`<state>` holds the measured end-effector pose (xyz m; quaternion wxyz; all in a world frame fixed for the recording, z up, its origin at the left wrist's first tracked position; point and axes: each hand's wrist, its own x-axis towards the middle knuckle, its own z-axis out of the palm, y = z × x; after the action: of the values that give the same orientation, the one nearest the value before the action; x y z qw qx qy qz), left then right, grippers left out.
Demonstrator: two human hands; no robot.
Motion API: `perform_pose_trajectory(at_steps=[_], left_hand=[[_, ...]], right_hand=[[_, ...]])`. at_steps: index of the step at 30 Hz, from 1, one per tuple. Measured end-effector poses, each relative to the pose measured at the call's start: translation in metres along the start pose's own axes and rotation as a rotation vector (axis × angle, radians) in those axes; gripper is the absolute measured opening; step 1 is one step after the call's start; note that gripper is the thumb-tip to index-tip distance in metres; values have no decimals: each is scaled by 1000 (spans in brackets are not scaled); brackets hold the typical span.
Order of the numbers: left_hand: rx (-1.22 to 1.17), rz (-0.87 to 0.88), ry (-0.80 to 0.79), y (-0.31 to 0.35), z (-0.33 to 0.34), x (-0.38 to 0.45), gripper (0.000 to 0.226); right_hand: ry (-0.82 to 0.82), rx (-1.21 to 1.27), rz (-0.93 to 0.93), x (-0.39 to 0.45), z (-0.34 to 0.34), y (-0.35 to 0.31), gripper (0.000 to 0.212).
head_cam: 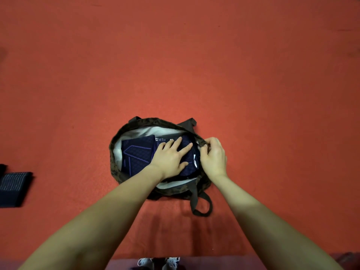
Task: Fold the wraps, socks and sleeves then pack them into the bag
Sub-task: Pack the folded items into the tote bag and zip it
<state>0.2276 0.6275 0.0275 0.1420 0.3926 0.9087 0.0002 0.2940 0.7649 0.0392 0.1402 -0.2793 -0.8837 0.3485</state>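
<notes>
A dark camouflage bag (116, 168) with a white lining lies open on the red surface. Inside it, at the left, sits a folded navy piece with purple lines (137, 152). Beside that lies a second folded navy piece (189, 160), and my left hand (169, 156) presses flat on it with fingers spread. My right hand (213, 155) grips the bag's right rim between curled fingers and thumb. A striped item under the left hand's fingertips is mostly hidden.
A folded dark striped cloth (13, 187) lies at the far left edge on the red surface (194, 65). The bag's brown strap loop (202, 203) trails toward me. Shoes (159, 263) show at the bottom edge.
</notes>
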Motion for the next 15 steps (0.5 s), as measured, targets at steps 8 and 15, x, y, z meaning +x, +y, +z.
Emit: perform_pose_trajectory(at_steps=[8,15], left_hand=[[64,13,-7,11,2,-2,61],[88,139,-75,16,9,-21,65]], right_hand=[[-106,-223,35,-8,1,10,16],[-246,-345,342,-24,-9,28,35]])
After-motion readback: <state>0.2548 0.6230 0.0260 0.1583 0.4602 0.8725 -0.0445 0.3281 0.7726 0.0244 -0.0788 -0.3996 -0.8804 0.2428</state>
